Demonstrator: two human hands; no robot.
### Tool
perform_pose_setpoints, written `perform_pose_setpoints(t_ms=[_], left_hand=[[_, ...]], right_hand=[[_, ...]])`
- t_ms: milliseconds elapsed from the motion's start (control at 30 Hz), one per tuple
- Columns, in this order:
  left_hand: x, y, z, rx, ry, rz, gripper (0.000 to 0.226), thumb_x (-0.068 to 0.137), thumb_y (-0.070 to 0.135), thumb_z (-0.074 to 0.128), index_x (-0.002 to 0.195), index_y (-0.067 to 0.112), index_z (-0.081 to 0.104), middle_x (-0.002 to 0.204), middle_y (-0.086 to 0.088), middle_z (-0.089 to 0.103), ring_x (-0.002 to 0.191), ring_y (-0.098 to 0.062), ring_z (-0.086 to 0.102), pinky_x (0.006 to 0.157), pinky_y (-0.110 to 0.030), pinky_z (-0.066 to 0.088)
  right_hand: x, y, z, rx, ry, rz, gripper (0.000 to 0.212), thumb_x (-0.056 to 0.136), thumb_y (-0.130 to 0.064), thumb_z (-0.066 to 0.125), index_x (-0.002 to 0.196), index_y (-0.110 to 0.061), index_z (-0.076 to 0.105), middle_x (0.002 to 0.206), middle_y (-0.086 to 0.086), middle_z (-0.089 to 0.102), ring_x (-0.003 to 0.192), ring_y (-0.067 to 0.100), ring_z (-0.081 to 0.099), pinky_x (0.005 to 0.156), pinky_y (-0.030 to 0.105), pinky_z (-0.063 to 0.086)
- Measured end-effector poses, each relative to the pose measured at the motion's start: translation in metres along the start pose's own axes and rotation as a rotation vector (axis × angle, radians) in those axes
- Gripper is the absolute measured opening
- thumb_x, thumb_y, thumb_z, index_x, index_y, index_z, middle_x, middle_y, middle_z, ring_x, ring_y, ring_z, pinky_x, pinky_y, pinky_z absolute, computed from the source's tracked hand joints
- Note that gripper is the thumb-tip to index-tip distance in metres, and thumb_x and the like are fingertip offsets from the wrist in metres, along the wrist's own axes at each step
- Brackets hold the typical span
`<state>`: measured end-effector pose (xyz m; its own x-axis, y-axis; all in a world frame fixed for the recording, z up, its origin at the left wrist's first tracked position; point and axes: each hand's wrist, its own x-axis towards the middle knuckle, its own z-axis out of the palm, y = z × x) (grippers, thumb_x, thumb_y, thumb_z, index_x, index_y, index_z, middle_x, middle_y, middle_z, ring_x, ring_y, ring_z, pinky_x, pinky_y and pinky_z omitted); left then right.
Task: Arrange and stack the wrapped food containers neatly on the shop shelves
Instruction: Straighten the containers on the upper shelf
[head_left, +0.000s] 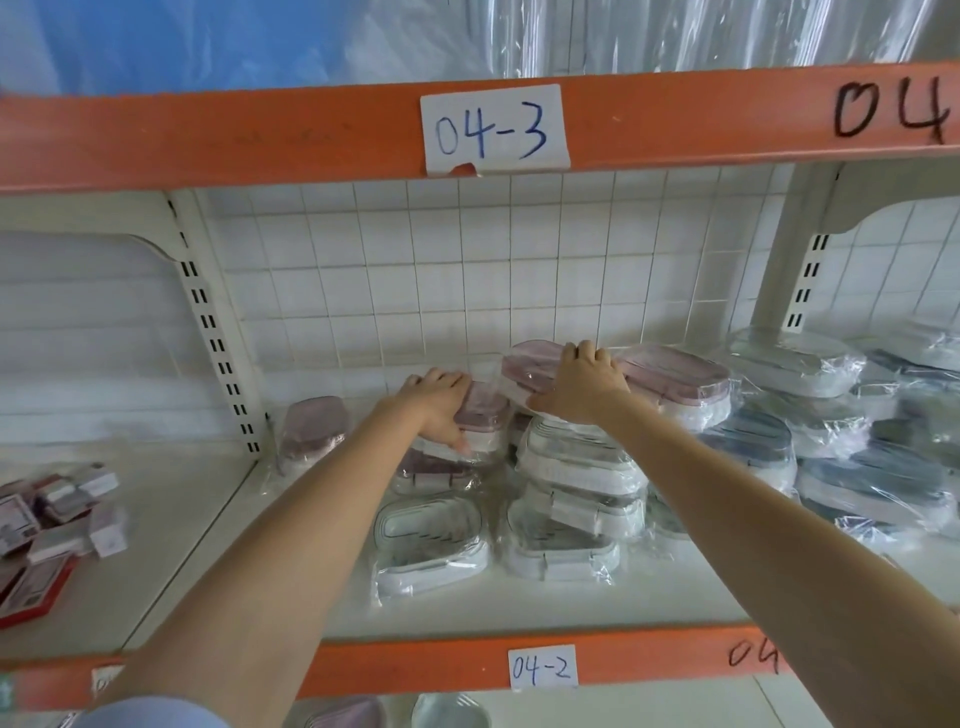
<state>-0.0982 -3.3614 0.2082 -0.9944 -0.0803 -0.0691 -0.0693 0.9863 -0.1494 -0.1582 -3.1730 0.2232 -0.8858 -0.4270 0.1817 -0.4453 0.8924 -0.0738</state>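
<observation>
- Wrapped pink-lidded food containers sit at the back of the shelf (311, 587), under the tiled wall; one pink container (485, 415) tops a short stack in the middle, and another pink container (530, 366) lies tilted on the pile just to its right.
- The left hand (439, 405) rests on the middle pink container, fingers over its far edge and thumb down its near side, gripping it through the plastic.
- The right hand (584, 382) lies on the tilted pink container, fingers hooked over its back edge, thumb spread low to the left.
- A third pink-lidded container (675, 376) leans just beside the right hand.
- In front stand white containers (431, 540), one alone and a stack (576, 499) to its right.
- Further right, blue-lidded containers (878, 483) are heaped loosely in wrap.
- A lone pinkish container (311, 431) stands by the slotted upright.
- Small boxed packs (57, 514) lie in the left bay.
- Paper label (493, 127) on the orange beam reads 04-3; the lower label (543, 667) reads 04-2.
</observation>
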Motion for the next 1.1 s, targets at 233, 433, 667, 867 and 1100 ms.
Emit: perform_pose_setpoints(t_ms=[233,433,667,867,1100], left_hand=[[-0.021,0.013,0.009,-0.022,0.28,-0.01,0.099,0.065,0.057,0.077,0.136,0.002,0.036,0.134,-0.011,0.039,0.124,-0.029,0.039,0.108,-0.035,0.028],[-0.06,0.01,0.005,-0.052,0.398,-0.048,0.1,0.063,0.061,0.076,0.135,0.003,0.037,0.131,-0.009,0.038,0.121,-0.026,0.039,0.107,-0.034,0.029],[-0.133,0.012,0.004,-0.114,0.391,-0.107,0.093,0.065,0.061,0.076,0.129,0.003,0.042,0.124,-0.009,0.041,0.117,-0.025,0.041,0.101,-0.034,0.033],[-0.203,0.011,0.023,-0.157,0.328,-0.149,0.096,0.067,0.061,0.074,0.132,0.001,0.038,0.132,-0.012,0.038,0.124,-0.027,0.038,0.103,-0.034,0.031],[-0.283,0.035,0.081,-0.229,0.241,-0.138,0.097,0.068,0.061,0.074,0.134,0.001,0.036,0.132,-0.012,0.036,0.125,-0.028,0.034,0.107,-0.033,0.027]], right_hand=[[-0.012,-0.002,-0.002,0.114,0.134,-0.031,0.091,0.078,-0.058,0.063,0.14,-0.003,0.025,0.136,0.015,0.034,0.127,0.031,0.033,0.106,0.04,0.03],[-0.04,-0.015,-0.012,0.162,0.218,-0.11,0.094,0.076,-0.055,0.065,0.141,-0.002,0.021,0.134,0.013,0.031,0.125,0.029,0.032,0.105,0.038,0.032],[-0.089,-0.039,-0.019,0.193,0.235,-0.18,0.097,0.073,-0.054,0.068,0.141,-0.003,0.021,0.132,0.012,0.03,0.124,0.028,0.031,0.104,0.037,0.032],[-0.145,-0.062,-0.013,0.249,0.263,-0.249,0.093,0.065,-0.054,0.072,0.132,-0.003,0.032,0.125,0.012,0.035,0.119,0.028,0.034,0.101,0.036,0.033],[-0.233,-0.069,0.027,0.274,0.085,-0.221,0.093,0.068,-0.049,0.074,0.134,0.001,0.031,0.131,0.015,0.039,0.124,0.03,0.032,0.104,0.036,0.03]])
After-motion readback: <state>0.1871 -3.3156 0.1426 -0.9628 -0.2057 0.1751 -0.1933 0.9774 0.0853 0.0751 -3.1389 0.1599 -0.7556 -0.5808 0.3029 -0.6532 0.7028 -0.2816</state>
